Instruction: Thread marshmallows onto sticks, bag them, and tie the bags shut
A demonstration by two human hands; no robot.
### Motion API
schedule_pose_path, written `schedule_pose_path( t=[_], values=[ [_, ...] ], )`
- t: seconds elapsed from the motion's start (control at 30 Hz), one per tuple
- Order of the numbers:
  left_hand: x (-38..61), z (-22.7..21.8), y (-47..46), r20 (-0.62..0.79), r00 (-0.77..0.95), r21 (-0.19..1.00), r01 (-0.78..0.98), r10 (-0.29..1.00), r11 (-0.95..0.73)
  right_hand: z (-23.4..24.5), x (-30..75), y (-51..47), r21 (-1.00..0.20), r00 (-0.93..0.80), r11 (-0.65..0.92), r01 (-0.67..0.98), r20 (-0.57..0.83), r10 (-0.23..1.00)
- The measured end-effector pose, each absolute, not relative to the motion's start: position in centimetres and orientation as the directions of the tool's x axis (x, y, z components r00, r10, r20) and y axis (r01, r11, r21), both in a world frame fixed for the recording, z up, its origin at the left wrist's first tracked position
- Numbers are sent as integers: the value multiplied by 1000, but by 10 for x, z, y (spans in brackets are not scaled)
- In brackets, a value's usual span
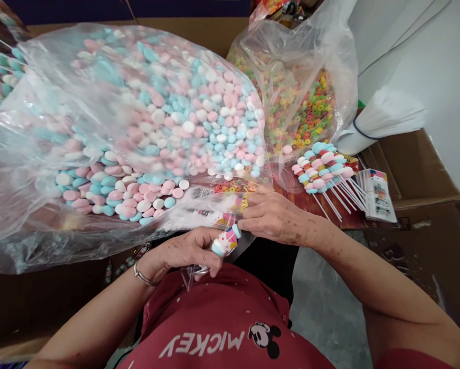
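Note:
My left hand (193,250) is closed around a marshmallow skewer (216,249) of blue, white and pink pieces, inside a clear printed bag (230,239). The bag's clear tail hangs out below the fingers. At the skewer's upper end is my right hand (274,216), its fingers bent and close together; what they pinch is hidden. Just beyond both hands, flat printed bags (191,212) lie on the table under clear plastic. Loose marshmallow pieces (137,197) spill beside them, and small ring candies (233,185) lie behind my right hand.
A huge clear sack of marshmallows (183,118) covers the left and middle. Behind it on the right is a sack of ring candies (310,107). Finished skewers (322,166), a stack of printed bags (376,196), bundled white sticks (387,115) and cardboard boxes (410,164) stand right. Another person's hand (2,20) shows upper left.

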State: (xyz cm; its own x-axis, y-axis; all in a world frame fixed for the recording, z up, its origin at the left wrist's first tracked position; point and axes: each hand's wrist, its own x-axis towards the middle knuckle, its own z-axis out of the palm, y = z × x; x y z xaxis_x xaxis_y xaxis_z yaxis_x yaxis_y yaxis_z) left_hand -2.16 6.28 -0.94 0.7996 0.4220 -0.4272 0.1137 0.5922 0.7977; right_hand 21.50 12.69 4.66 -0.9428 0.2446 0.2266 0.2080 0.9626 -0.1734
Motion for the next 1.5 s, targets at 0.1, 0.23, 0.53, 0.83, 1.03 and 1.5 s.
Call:
schedule_pose_path(
  t=[0.1,0.23,0.53,0.83,1.03,1.5],
  values=[
    [-12,-7,62,-392,720,859,63,572,508,47,212,124,-160,-948,968,195,223,228],
    [0,-10,59,-366,624,921,139,690,364,39,207,119,-194,-958,953,235,122,261],
    [-2,-10,57,-396,571,918,241,719,315,40,211,128,-221,-943,923,314,40,330],
    [-25,-7,66,-496,707,863,336,504,378,52,212,130,-235,-955,927,294,-28,296],
    [-21,-14,68,-453,739,874,258,499,411,44,209,129,-294,-964,925,241,38,263],
    [-18,-18,68,-323,793,881,53,516,470,57,213,128,-248,-934,915,317,84,346]
  ],
)
